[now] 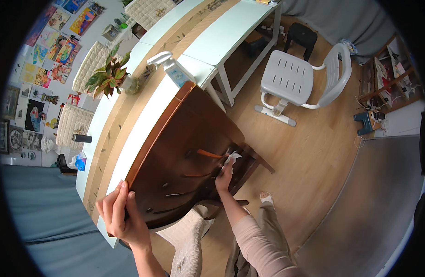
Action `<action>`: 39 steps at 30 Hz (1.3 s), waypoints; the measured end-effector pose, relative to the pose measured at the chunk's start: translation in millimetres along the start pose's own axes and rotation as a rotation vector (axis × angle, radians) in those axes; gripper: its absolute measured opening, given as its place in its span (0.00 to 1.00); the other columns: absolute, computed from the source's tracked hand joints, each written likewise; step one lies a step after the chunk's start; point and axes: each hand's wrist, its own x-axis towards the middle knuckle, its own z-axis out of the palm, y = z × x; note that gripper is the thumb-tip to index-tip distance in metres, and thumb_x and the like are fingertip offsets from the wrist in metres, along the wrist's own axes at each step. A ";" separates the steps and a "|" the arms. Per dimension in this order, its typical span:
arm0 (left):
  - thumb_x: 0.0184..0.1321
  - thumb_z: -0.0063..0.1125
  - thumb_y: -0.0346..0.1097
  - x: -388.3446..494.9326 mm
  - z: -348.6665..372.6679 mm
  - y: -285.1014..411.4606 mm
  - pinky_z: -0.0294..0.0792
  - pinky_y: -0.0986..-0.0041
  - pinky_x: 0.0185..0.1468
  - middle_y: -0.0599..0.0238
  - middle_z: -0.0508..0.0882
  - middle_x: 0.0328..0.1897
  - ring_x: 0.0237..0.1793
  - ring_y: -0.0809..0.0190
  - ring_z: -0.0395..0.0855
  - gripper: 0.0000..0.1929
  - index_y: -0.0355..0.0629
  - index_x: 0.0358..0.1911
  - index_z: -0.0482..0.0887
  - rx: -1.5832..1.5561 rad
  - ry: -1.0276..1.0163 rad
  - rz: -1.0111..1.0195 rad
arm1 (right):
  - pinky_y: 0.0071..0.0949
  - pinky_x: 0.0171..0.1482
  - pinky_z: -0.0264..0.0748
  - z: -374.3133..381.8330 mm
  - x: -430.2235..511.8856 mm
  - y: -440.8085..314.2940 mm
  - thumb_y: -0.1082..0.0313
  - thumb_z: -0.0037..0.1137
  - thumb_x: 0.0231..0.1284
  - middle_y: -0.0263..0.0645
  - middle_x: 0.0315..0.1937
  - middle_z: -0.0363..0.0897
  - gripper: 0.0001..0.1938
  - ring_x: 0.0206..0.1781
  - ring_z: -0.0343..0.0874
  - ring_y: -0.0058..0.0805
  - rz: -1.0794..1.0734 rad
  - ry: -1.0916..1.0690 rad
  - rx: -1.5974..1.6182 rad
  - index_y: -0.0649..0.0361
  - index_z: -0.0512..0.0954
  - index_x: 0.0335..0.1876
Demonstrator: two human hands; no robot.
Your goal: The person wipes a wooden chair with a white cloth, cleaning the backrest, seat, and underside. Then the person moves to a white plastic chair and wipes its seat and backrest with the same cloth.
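A dark brown wooden chair (184,138) with a curved back stands tilted-looking beside the long table. My left hand (122,214) grips the near end of its top rail, thumb and fingers on either side. Lower down, my right hand (224,176) holds a crumpled white tissue (232,158) against the chair near where the back meets the seat. Slots show in the chair back, and its surface is glossy. Behind the top rail, a white spray bottle (176,71) with a trigger head stands on the table.
The long table (198,59) bears a patterned runner, a potted plant (112,76), a dark cylinder (82,138) and a blue tissue pack (80,161). A cream-covered chair (188,242) is near my legs. A white plastic chair (286,78) and black stool (300,36) stand on the wooden floor.
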 end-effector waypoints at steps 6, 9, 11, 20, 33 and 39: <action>0.52 0.63 0.20 -6.1 -3.7 8.2 0.67 0.71 0.44 0.59 0.87 0.39 0.38 0.59 0.78 0.11 0.35 0.40 0.88 0.025 -0.021 0.029 | 0.40 0.70 0.58 -24.0 41.6 18.1 0.88 0.41 0.51 0.55 0.65 0.65 0.33 0.68 0.61 0.54 -0.076 -0.038 -0.265 0.68 0.61 0.68; 0.52 0.63 0.21 -15.1 -4.5 8.2 0.67 0.72 0.44 0.58 0.87 0.38 0.37 0.59 0.78 0.11 0.35 0.40 0.87 0.044 -0.008 0.009 | 0.42 0.65 0.62 -59.2 56.5 12.5 0.88 0.44 0.46 0.52 0.60 0.70 0.31 0.62 0.63 0.53 -0.183 -0.240 -0.474 0.70 0.65 0.64; 0.52 0.63 0.21 -12.5 -3.2 12.4 0.67 0.72 0.44 0.57 0.87 0.38 0.37 0.59 0.78 0.10 0.35 0.40 0.88 0.037 0.001 0.021 | 0.40 0.63 0.65 -68.2 68.2 32.1 0.88 0.46 0.47 0.50 0.59 0.71 0.30 0.60 0.64 0.52 -0.293 -0.296 -0.523 0.72 0.65 0.63; 0.53 0.63 0.22 -19.1 -3.0 16.7 0.67 0.73 0.42 0.58 0.87 0.37 0.36 0.59 0.79 0.10 0.36 0.40 0.87 0.050 0.032 0.042 | 0.37 0.55 0.71 -75.6 1.8 26.3 0.73 0.46 0.56 0.50 0.56 0.71 0.23 0.53 0.69 0.43 -0.485 -0.623 -0.951 0.74 0.68 0.59; 0.52 0.64 0.21 -21.7 -3.6 16.9 0.67 0.74 0.44 0.58 0.87 0.38 0.37 0.61 0.80 0.11 0.38 0.40 0.87 0.040 0.048 0.067 | 0.36 0.49 0.74 -97.4 28.9 38.1 0.69 0.48 0.56 0.45 0.50 0.71 0.18 0.50 0.70 0.42 -0.668 -0.592 -0.844 0.62 0.74 0.53; 0.51 0.65 0.21 -16.3 -1.3 16.0 0.66 0.73 0.42 0.60 0.87 0.37 0.36 0.62 0.80 0.12 0.39 0.40 0.88 0.033 0.067 0.089 | 0.38 0.51 0.74 -96.5 95.9 41.2 0.71 0.49 0.56 0.44 0.51 0.69 0.15 0.51 0.70 0.43 -0.605 -0.532 -0.957 0.67 0.75 0.50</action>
